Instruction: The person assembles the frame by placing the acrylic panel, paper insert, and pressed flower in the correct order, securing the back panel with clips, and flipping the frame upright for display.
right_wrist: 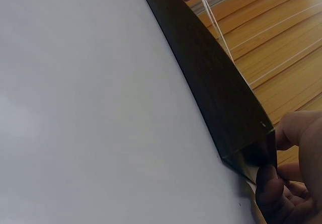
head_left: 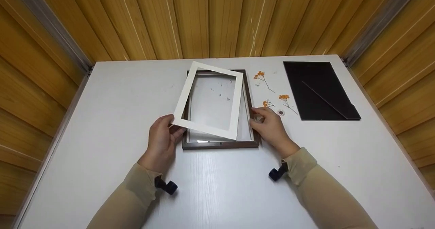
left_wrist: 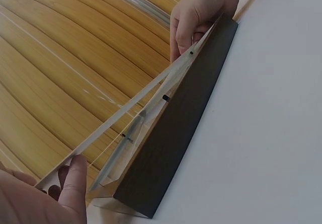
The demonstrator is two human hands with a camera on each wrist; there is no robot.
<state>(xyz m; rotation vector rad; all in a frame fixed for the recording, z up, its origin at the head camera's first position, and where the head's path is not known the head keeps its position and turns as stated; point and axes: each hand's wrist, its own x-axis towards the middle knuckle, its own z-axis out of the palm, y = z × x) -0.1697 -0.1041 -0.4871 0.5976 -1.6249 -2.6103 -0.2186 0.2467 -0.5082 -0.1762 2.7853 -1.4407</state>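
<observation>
My left hand (head_left: 161,135) pinches the lower left corner of a white mat board (head_left: 185,98), a flat rectangular border with an open window. The mat is turned at an angle over a dark brown picture frame (head_left: 221,145) that lies on the table. In the left wrist view the mat (left_wrist: 110,122) slants, its near end raised above the frame's side (left_wrist: 171,118). My right hand (head_left: 273,125) grips the frame's right side between thumb and fingers. Inside the frame is a clear pane with several tiny dark specks.
Dried orange flowers (head_left: 260,74) on thin stems and a small pale flower (head_left: 280,112) lie right of the frame. Farther right is a black backing board (head_left: 316,96) with a stand strip along it. The white table (head_left: 112,120) meets wood-look walls (head_left: 193,21) behind.
</observation>
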